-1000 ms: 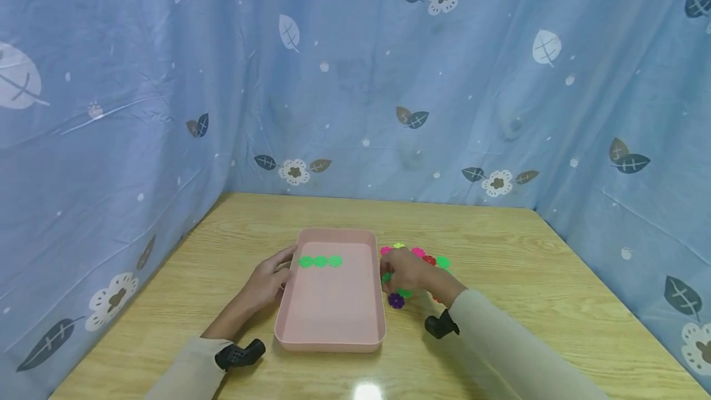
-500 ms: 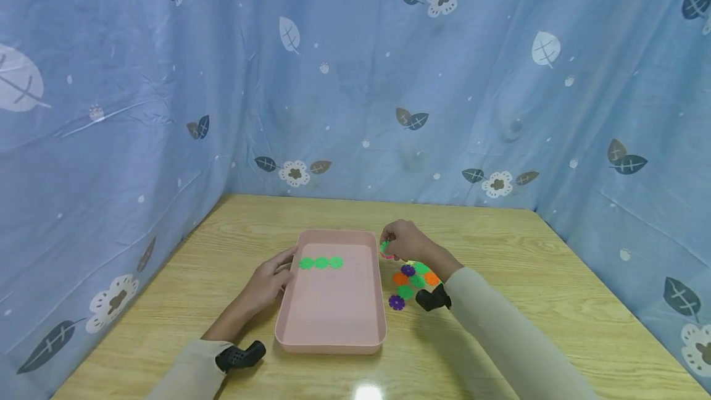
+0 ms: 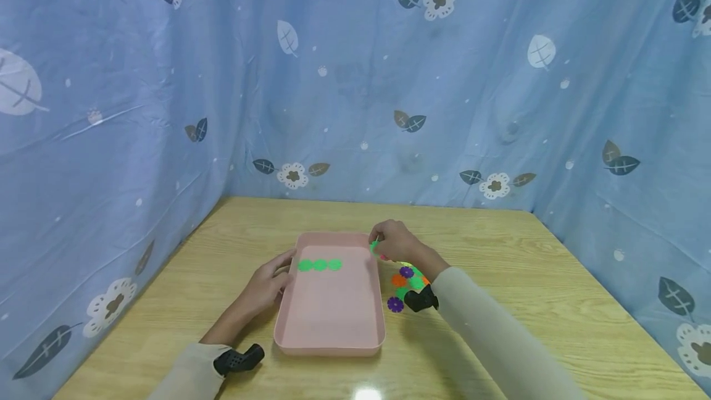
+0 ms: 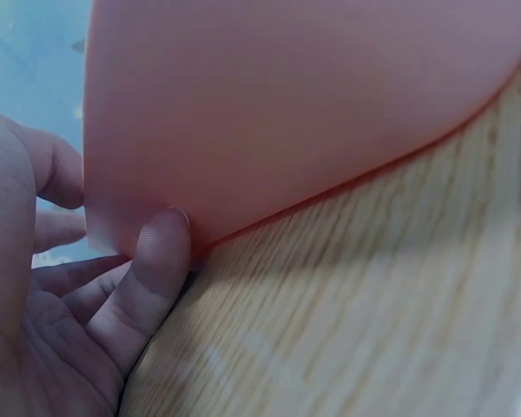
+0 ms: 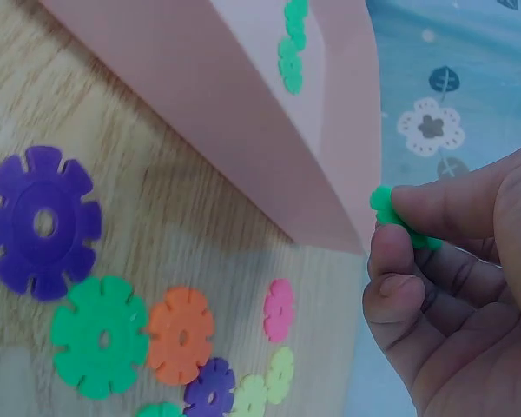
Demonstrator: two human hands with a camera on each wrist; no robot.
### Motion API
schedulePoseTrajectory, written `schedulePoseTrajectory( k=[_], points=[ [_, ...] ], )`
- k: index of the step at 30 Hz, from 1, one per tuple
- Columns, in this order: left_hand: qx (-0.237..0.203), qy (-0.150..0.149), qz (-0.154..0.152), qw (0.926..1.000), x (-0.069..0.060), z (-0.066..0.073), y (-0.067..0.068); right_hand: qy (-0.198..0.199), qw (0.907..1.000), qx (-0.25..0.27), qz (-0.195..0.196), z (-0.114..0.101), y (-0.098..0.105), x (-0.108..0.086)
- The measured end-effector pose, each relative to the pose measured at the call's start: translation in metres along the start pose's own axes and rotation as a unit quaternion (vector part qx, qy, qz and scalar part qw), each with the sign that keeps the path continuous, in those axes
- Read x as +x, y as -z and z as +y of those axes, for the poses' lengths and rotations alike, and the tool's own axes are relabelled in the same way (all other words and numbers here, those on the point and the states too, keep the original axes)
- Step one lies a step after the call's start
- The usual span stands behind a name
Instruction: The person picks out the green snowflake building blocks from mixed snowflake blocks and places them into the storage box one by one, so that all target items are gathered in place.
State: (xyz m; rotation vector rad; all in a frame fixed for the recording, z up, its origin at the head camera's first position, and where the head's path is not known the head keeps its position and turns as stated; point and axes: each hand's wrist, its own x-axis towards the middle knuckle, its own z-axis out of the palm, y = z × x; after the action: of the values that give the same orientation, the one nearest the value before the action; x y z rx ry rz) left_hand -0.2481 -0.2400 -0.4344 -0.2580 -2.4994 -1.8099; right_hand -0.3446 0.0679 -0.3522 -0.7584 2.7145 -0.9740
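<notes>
A shallow pink tray (image 3: 328,313) lies on the wooden table. My left hand (image 3: 265,281) holds it at its left side, thumb (image 4: 163,252) against the outer wall and fingers at the edge. Inside the tray, 3 green snowflake discs (image 3: 320,265) form a row near the far left. My right hand (image 3: 397,241) is at the tray's far right corner, pinching another green snowflake disc (image 5: 384,204) between thumb and fingertips. Part of that disc is hidden by the fingers.
Loose snowflake discs lie right of the tray, including purple (image 5: 43,222), green (image 5: 101,337), orange (image 5: 181,335) and pink (image 5: 279,310) ones. The right forearm covers some of them in the head view. A blue patterned curtain (image 3: 355,79) hangs behind the table.
My right hand has gone from the loose discs up to the tray's far right corner, carrying a green snowflake disc. The left hand and tray stay where they were.
</notes>
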Motion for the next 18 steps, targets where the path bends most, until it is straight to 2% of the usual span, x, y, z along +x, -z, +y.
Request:
schedulePoseTrajectory(
  k=[10, 18],
  points=[
    [-0.004, -0.007, -0.001, 1.0000, -0.001, -0.003, 0.002, 0.009, 0.9995, 0.029, 0.013, -0.010, -0.010, 0.009],
    [-0.005, -0.011, -0.001, 0.9999, -0.001, -0.001, 0.000, -0.017, 0.9978, 0.060, 0.022, -0.015, -0.016, 0.016]
  ],
)
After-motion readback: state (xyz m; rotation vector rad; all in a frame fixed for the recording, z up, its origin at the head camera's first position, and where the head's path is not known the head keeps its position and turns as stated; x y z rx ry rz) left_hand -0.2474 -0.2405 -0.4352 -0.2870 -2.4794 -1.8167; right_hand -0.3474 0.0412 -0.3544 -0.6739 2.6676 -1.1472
